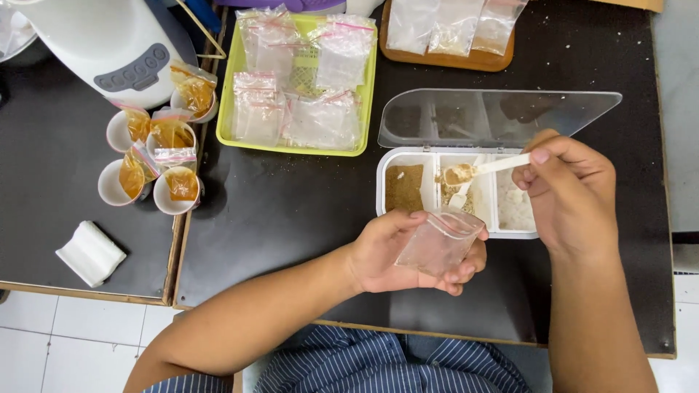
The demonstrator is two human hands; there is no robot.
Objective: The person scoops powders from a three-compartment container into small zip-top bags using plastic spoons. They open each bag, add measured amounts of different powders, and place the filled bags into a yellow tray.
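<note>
My left hand holds a small clear zip bag with its mouth open, just in front of a white three-compartment box. My right hand grips a small white spoon loaded with tan powder, held over the middle compartment. The left compartment holds brown powder, the middle one tan powder with a second white spoon in it, the right one white grains. The box's clear lid stands flipped open behind it.
A yellow-green tray of filled zip bags lies at the back. A wooden tray holds more bags. Several white cups with bags of amber liquid stand left, beside a white appliance and a folded white cloth.
</note>
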